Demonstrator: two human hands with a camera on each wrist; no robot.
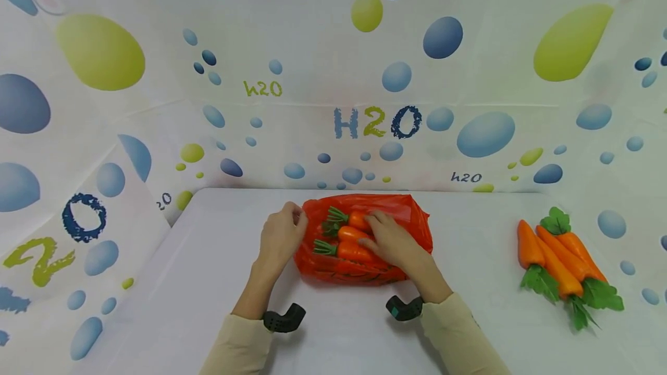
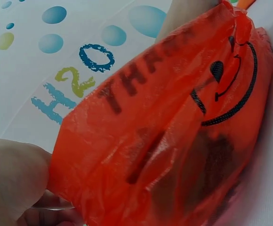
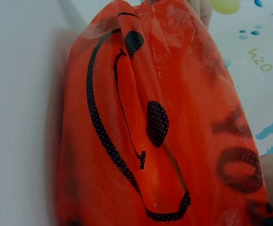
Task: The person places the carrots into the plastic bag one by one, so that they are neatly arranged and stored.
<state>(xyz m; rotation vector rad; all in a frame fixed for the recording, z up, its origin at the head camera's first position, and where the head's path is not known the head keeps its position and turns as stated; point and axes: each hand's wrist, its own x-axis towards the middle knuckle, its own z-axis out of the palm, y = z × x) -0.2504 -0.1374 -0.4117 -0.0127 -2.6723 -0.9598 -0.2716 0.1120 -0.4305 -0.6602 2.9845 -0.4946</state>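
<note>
A red plastic bag [image 1: 417, 213] lies on the table in front of me, its upper side spread wide. Inside it several carrots [image 1: 350, 234] lie side by side, their green stems [image 1: 324, 247] pointing left. My left hand [image 1: 281, 233] pinches the bag's left edge between thumb and fingers, as the left wrist view also shows. Over the carrots, my right hand [image 1: 393, 239] reaches in from the right, its thumb and fingers round the body of a carrot. In the right wrist view the bag's printed front [image 3: 174, 117] hides most of this hand.
A bunch of carrots with green leaves [image 1: 560, 259] lies on the right side of the white table [image 1: 219, 282]. Behind the table hangs a white cloth [image 1: 312, 33] with blue and green drop prints. A dark wrist camera [image 1: 283, 318] sits on each wrist.
</note>
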